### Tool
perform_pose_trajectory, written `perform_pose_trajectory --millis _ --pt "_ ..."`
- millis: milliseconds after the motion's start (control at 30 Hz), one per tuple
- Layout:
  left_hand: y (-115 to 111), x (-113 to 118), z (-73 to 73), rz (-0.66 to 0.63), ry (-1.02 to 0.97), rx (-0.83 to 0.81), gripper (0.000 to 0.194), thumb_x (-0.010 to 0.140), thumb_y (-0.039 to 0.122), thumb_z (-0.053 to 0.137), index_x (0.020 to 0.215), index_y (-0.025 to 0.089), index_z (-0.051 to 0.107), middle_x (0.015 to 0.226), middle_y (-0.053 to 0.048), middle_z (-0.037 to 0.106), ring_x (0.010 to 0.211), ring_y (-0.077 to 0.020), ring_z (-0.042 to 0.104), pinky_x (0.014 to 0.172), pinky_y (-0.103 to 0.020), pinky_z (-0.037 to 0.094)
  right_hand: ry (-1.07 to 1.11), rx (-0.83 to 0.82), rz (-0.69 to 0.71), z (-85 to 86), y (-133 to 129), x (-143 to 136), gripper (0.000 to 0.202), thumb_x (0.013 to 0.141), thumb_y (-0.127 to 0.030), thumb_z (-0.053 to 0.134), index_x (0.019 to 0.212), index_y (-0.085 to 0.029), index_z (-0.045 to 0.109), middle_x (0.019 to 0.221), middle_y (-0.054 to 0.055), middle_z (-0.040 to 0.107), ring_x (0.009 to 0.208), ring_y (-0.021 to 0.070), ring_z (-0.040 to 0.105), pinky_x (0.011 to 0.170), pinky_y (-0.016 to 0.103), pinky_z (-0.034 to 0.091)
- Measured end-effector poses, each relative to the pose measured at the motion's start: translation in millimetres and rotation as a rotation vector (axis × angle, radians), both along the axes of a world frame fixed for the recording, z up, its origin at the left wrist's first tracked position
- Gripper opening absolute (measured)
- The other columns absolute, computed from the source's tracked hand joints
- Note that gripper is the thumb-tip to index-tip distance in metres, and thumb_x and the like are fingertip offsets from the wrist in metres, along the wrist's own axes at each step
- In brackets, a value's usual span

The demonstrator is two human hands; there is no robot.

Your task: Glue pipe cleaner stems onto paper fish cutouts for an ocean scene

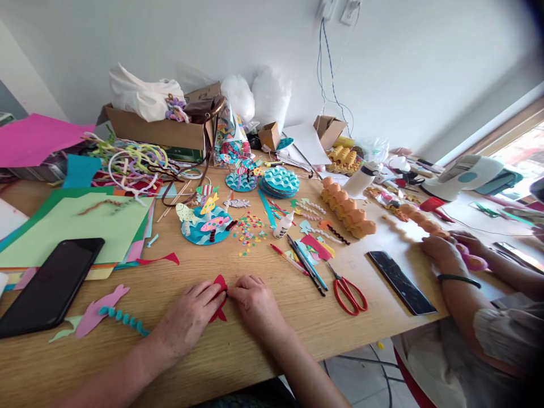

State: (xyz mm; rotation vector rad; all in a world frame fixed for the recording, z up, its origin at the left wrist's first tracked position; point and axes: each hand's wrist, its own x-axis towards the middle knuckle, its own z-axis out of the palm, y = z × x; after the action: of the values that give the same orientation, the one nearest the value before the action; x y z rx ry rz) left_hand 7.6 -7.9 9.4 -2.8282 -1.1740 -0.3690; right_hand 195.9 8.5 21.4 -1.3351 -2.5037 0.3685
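Note:
A red paper fish cutout point(220, 313) lies at the table's front, partly covered by my left hand point(193, 311), whose fingers are together and hold it down. My right hand point(257, 303) is closed in a pinch at the fish's right edge; what is between its fingertips is too small to make out. Left of my hands a pink paper fish point(100, 311) lies with a coiled turquoise pipe cleaner point(125, 320) against it. Beyond them stands a blue disc point(199, 235) decorated with paper fish. Loose confetti dots point(250, 226) lie beside it.
Scissors with red handles point(351, 294), pens point(306, 266), a glue bottle point(283, 225) and a phone point(402, 282) are to the right. Another phone point(53, 283) and stacked coloured paper point(72, 221) are at left. A co-worker's hands point(446, 255) work beside an egg-carton strip point(348, 209).

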Motion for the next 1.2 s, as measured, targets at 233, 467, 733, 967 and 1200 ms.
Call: perform_pose_trajectory --millis 233,467,733,967,1200 --pt "1.6 -12.2 -4.6 -0.061 -0.112 0.022 0.043 0.082 0.001 0.034 0.114 0.015 0.059 0.111 -0.006 0.065 0.104 -0.0186 0.055 0.090 -0.033 0.048 0.007 -0.005 -0.016 -0.3 0.7 -0.9 0.022 0.086 -0.014 0.052 0.093 -0.026 0.069 0.083 0.002 0.064 0.079 0.0141 0.056 0.071 0.023 0.038" --pt "0.6 -12.1 -3.3 -0.059 -0.117 -0.005 0.040 0.084 0.003 0.035 0.111 0.016 0.061 0.110 -0.007 0.065 0.104 -0.0189 0.055 0.089 -0.033 0.050 0.033 0.030 0.003 -2.7 0.3 -1.0 0.022 0.086 -0.014 0.052 0.096 -0.025 0.068 0.083 0.002 0.063 0.079 0.0136 0.055 0.071 0.023 0.038" --pt "-0.2 -10.1 -5.1 -0.026 -0.094 -0.014 0.044 0.083 0.001 0.033 0.118 0.017 0.056 0.113 -0.006 0.064 0.104 -0.0185 0.054 0.090 -0.034 0.049 0.014 0.031 0.002 -1.2 -0.5 -0.7 0.021 0.086 -0.015 0.052 0.095 -0.026 0.068 0.083 0.002 0.062 0.079 0.0139 0.053 0.071 0.024 0.037" --pt "0.8 -4.8 -1.7 -0.029 -0.039 -0.003 0.038 0.084 0.003 0.038 0.112 0.015 0.060 0.110 -0.007 0.064 0.100 -0.0210 0.054 0.086 -0.036 0.049 -0.038 0.046 0.035 -1.6 -1.3 0.1 0.018 0.088 -0.019 0.052 0.094 -0.025 0.067 0.084 0.002 0.061 0.079 0.0151 0.051 0.071 0.025 0.035" --pt "-2.1 -3.3 -2.2 -0.013 0.026 0.000 0.040 0.084 0.003 0.036 0.115 0.016 0.058 0.114 -0.005 0.064 0.102 -0.0218 0.053 0.086 -0.036 0.048 -0.070 0.047 0.040 -1.1 -0.4 -0.4 0.015 0.088 -0.020 0.051 0.091 -0.024 0.066 0.083 0.002 0.060 0.079 0.0156 0.050 0.071 0.025 0.035"
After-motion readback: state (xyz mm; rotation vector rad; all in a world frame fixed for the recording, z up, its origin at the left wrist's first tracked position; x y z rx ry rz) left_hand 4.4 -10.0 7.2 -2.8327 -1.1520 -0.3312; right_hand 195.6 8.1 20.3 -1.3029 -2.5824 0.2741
